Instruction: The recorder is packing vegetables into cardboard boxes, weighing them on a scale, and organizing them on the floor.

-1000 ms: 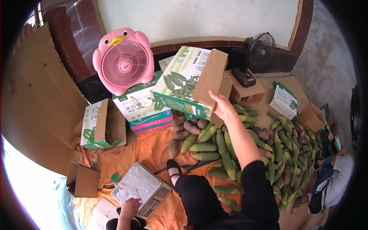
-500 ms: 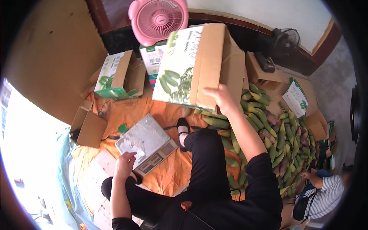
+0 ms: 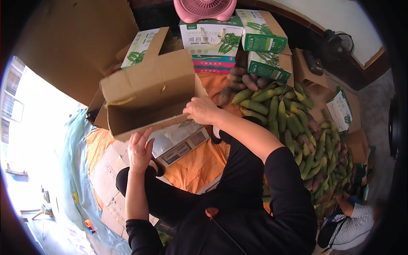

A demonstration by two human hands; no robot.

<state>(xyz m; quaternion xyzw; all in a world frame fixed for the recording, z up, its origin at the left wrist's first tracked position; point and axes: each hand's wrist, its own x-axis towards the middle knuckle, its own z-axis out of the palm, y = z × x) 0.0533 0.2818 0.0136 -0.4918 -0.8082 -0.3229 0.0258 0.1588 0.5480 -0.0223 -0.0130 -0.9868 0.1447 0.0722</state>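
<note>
An open cardboard box (image 3: 148,78) sits tilted over the flat scale (image 3: 183,154), its mouth toward me and its bare inside showing. My right hand (image 3: 202,111) grips the rim at its near right corner, fingers curled over the edge. At the near edge, left of the middle, my left hand (image 3: 140,152) has its fingers against the cardboard, thumb beside them. The box hides much of the scale's metal plate; the display panel faces me. Whether the box rests on the plate, I cannot tell.
Green radishes (image 3: 293,123) lie heaped on the right, with reddish-brown roots (image 3: 250,81) behind. Printed cartons (image 3: 212,37) stand at the back under a pink fan (image 3: 206,9). An orange sheet (image 3: 191,172) covers the floor. A person in a striped shirt (image 3: 355,225) is at lower right.
My right hand has brought the box down and left, over the scale, and its open mouth now faces me. My left hand has risen from the scale's edge to the box.
</note>
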